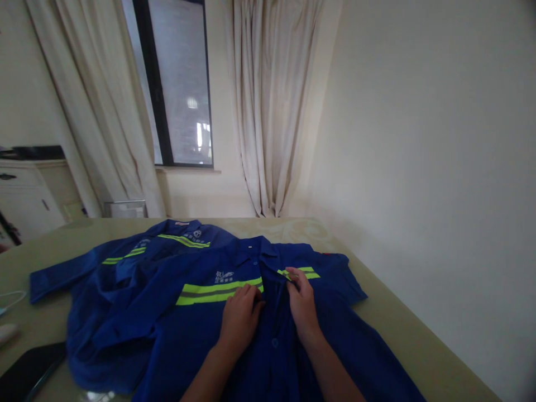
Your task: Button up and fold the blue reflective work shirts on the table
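Observation:
A blue work shirt (209,324) with yellow-green reflective stripes lies front-up on the bed (402,318) before me. My left hand (240,315) and my right hand (302,301) rest on its chest, on either side of the buttoned front opening. Both pinch the cloth edges at the placket near the upper buttons. A second blue shirt (138,251) of the same kind lies partly under the first, spread out to the left and farther back.
A dark phone or tablet (29,368) lies at the bed's near left corner, with a white cable (10,301) beyond it. A white cabinet (25,195) stands at the left. Curtains (272,111) flank a window (176,84) behind the bed; a bare wall runs along the right.

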The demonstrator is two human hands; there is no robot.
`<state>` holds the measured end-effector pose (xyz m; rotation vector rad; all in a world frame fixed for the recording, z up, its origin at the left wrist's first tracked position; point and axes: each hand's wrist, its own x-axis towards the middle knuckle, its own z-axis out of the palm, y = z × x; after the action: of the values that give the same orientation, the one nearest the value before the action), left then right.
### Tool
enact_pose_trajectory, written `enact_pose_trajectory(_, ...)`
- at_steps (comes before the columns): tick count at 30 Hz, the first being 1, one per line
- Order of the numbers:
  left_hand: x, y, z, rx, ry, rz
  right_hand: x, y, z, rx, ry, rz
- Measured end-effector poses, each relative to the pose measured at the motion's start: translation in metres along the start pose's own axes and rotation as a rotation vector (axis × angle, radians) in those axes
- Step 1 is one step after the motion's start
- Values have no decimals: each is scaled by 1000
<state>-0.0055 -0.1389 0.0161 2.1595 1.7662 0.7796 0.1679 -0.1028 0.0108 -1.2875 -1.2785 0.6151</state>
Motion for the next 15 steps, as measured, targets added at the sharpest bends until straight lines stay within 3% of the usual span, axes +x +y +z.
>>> enact_pose_trajectory(6,-2,3,-3,-24,-19,4,-13,-9,6,-487,-140,-135)
enact_pose_trajectory(10,-1,4,-4,-22,-38,-11,-23,-29,7,-811,-202,-105)
enact_pose_trajectory(15,-1,3,-2,-33,-19,-11,-20,-31,1,-884,-157,-66)
